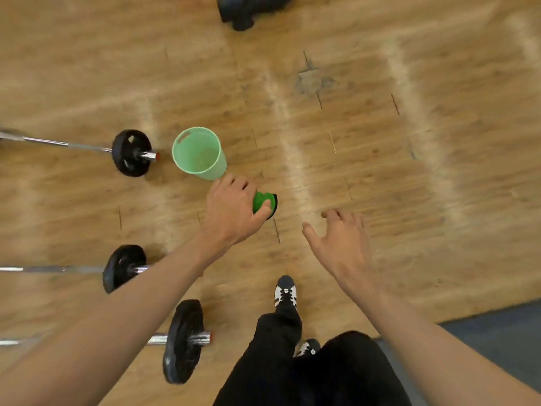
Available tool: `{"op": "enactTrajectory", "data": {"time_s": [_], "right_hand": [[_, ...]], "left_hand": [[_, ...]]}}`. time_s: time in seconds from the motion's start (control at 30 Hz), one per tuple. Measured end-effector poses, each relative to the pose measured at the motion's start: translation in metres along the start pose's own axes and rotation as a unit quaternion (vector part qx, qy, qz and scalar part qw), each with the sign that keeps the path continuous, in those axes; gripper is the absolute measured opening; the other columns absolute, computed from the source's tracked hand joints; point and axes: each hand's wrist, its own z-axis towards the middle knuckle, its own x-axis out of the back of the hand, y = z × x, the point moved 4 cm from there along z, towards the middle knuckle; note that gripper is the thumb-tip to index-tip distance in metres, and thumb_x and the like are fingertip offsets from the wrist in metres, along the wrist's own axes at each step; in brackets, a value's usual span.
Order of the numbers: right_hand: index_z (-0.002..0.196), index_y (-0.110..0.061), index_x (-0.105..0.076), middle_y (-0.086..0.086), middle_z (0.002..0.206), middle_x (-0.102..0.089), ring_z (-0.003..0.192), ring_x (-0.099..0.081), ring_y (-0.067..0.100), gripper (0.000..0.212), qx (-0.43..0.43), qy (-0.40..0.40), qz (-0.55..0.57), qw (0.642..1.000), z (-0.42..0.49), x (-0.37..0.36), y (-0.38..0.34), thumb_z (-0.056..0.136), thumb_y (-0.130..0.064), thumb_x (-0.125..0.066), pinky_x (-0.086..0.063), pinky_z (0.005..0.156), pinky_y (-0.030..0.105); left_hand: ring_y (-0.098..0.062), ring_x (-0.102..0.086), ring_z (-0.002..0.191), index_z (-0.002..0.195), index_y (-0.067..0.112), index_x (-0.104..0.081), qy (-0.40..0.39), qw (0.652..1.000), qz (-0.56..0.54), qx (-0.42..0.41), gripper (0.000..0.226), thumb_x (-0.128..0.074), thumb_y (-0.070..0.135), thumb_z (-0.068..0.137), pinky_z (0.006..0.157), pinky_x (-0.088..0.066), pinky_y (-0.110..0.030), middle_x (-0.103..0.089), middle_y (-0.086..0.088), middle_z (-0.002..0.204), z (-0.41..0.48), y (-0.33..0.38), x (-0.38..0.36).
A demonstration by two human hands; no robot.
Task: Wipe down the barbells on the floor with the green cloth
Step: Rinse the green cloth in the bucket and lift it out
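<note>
Three barbells lie on the wooden floor at the left, each with a black plate at its near end: a far barbell (133, 152), a middle barbell (123, 268) and a near barbell (184, 339). My left hand (234, 209) grips a bunched green cloth (262, 202) above the floor, just below a green bucket. My right hand (339, 241) hovers to the right of the cloth, fingers spread and holding nothing. My left forearm crosses over the middle and near bars.
A light green bucket (199, 153) stands between the far barbell's end and my left hand. A dark bag (246, 10) lies at the top edge. My legs and shoes (285, 291) are at the bottom centre. A dark mat (497, 332) borders the floor at bottom right.
</note>
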Motion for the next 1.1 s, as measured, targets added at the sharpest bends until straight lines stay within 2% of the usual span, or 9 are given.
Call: {"op": "enactTrajectory", "data": {"time_s": [0.13, 0.23, 0.3, 0.4, 0.6, 0.77, 0.9, 1.0, 1.1], "right_hand": [[0.129, -0.014, -0.068, 0.009, 0.135, -0.064, 0.126, -0.051, 0.032, 0.080, 0.104, -0.006, -0.052, 0.993, 0.067, 0.034, -0.044, 0.085, -0.070, -0.030, -0.030, 0.112, 0.044], [0.126, -0.015, -0.069, 0.009, 0.132, -0.064, 0.123, -0.051, 0.032, 0.081, 0.155, -0.020, -0.084, 0.984, 0.137, 0.059, -0.070, 0.089, -0.073, -0.029, -0.032, 0.110, 0.043], [0.125, -0.015, -0.069, 0.008, 0.129, -0.064, 0.121, -0.050, 0.030, 0.078, 0.197, -0.025, -0.104, 0.975, 0.187, 0.074, -0.091, 0.091, -0.074, -0.030, -0.033, 0.110, 0.042], [0.126, -0.016, -0.070, 0.009, 0.128, -0.065, 0.123, -0.052, 0.031, 0.086, 0.262, -0.023, -0.127, 0.956, 0.257, 0.089, -0.128, 0.088, -0.076, -0.022, -0.032, 0.116, 0.045], [0.124, -0.016, -0.071, 0.008, 0.128, -0.065, 0.123, -0.053, 0.030, 0.089, 0.374, -0.083, -0.241, 0.892, 0.350, 0.085, -0.210, 0.088, -0.078, -0.018, -0.032, 0.117, 0.047], [0.134, -0.015, -0.065, 0.008, 0.138, -0.059, 0.132, -0.045, 0.031, 0.078, 0.444, -0.125, -0.310, 0.832, 0.401, 0.059, -0.308, 0.096, -0.074, -0.030, -0.024, 0.120, 0.042], [0.126, -0.015, -0.068, 0.010, 0.133, -0.061, 0.127, -0.050, 0.032, 0.078, 0.466, -0.157, -0.289, 0.821, 0.439, 0.015, -0.378, 0.093, -0.074, -0.029, -0.030, 0.114, 0.044], [0.123, -0.014, -0.071, 0.013, 0.133, -0.062, 0.125, -0.053, 0.036, 0.070, 0.473, -0.200, -0.278, 0.812, 0.458, -0.020, -0.409, 0.097, -0.071, -0.039, -0.034, 0.109, 0.045], [0.121, -0.016, -0.072, 0.009, 0.121, -0.069, 0.120, -0.058, 0.031, 0.063, 0.483, -0.254, -0.233, 0.805, 0.468, -0.051, -0.432, 0.098, -0.068, -0.046, -0.040, 0.103, 0.042]], "left_hand": [[-0.032, -0.055, 0.079, 0.084, 0.006, -0.069, 0.018, 0.996, 0.007, 0.086, 0.055, -0.040, 0.052, 0.089, 0.072, -0.042, -0.040, -0.064, -0.012, 0.082, 0.043, -0.044, 0.018], [-0.032, -0.054, 0.076, 0.082, 0.006, -0.068, 0.021, 0.990, -0.001, 0.137, 0.052, -0.041, 0.050, 0.089, 0.070, -0.042, -0.039, -0.064, -0.011, 0.079, 0.078, -0.070, 0.026], [-0.030, -0.053, 0.075, 0.081, 0.007, -0.067, 0.043, 0.984, 0.001, 0.172, 0.048, -0.042, 0.046, 0.090, 0.068, -0.038, -0.038, -0.063, -0.009, 0.078, 0.101, -0.087, 0.029], [-0.027, -0.046, 0.074, 0.078, 0.007, -0.064, 0.099, 0.963, -0.019, 0.249, 0.043, -0.044, 0.043, 0.091, 0.066, -0.033, -0.037, -0.061, -0.008, 0.077, 0.135, -0.115, 0.019], [-0.029, -0.047, 0.075, 0.078, 0.006, -0.063, 0.114, 0.906, -0.070, 0.402, 0.044, -0.041, 0.040, 0.095, 0.068, -0.034, -0.040, -0.061, -0.010, 0.078, 0.163, -0.156, -0.009], [-0.031, -0.050, 0.070, 0.076, 0.006, -0.063, 0.105, 0.856, -0.090, 0.498, 0.040, -0.044, 0.036, 0.092, 0.067, -0.030, -0.038, -0.062, -0.011, 0.076, 0.170, -0.203, -0.021], [-0.032, -0.053, 0.074, 0.083, 0.005, -0.068, 0.099, 0.816, -0.116, 0.558, 0.045, -0.039, 0.039, 0.094, 0.068, -0.034, -0.039, -0.066, -0.010, 0.082, 0.182, -0.245, -0.040], [-0.034, -0.054, 0.080, 0.087, 0.005, -0.069, 0.113, 0.781, -0.144, 0.598, 0.048, -0.037, 0.039, 0.094, 0.073, -0.042, -0.043, -0.067, -0.011, 0.087, 0.194, -0.265, -0.053], [-0.034, -0.054, 0.083, 0.090, 0.004, -0.069, 0.132, 0.735, -0.170, 0.643, 0.046, -0.039, 0.039, 0.093, 0.075, -0.045, -0.044, -0.065, -0.010, 0.091, 0.206, -0.274, -0.071]]}}
